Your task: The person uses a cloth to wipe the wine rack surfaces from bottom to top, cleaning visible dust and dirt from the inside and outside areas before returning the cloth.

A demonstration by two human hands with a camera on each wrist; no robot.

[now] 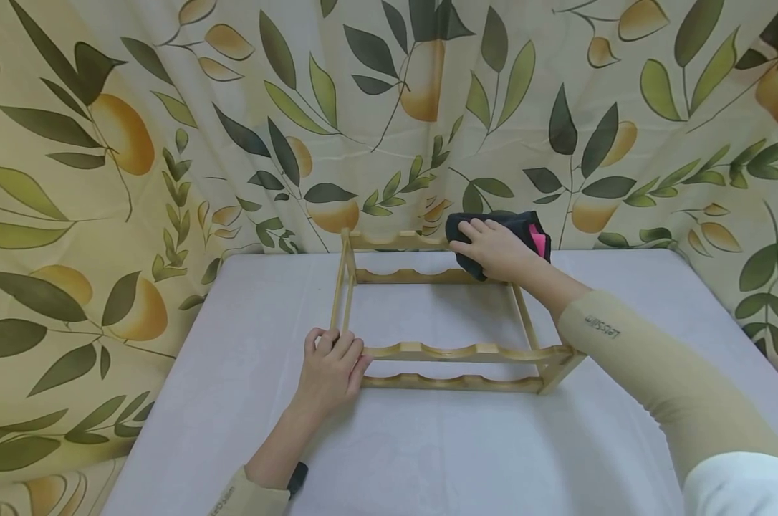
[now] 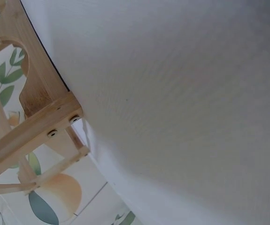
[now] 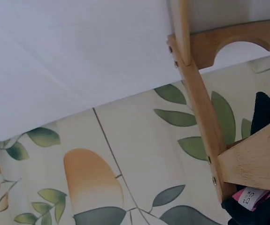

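Observation:
A light wooden rack [image 1: 421, 352] with scalloped rails stands on the white-covered table. At its front left corner, my left hand [image 1: 331, 369] grips the frame with bent fingers. My right hand [image 1: 495, 251] holds a dark cloth [image 1: 521, 223] with a bright pink inner side against the right end of the upper back rail. In the right wrist view, the cloth [image 3: 261, 208] shows below and behind a wooden rail [image 3: 257, 157], with a small white label on it. The left wrist view shows the rack's corner and screw heads [image 2: 52, 133]; neither hand appears in the wrist views.
The white tabletop [image 1: 492, 451] extends around the rack. Behind and to the left hangs a curtain [image 1: 389, 143] printed with leaves and orange fruit, close behind the back rail. My right forearm [image 1: 621, 351] reaches over the rack's right side.

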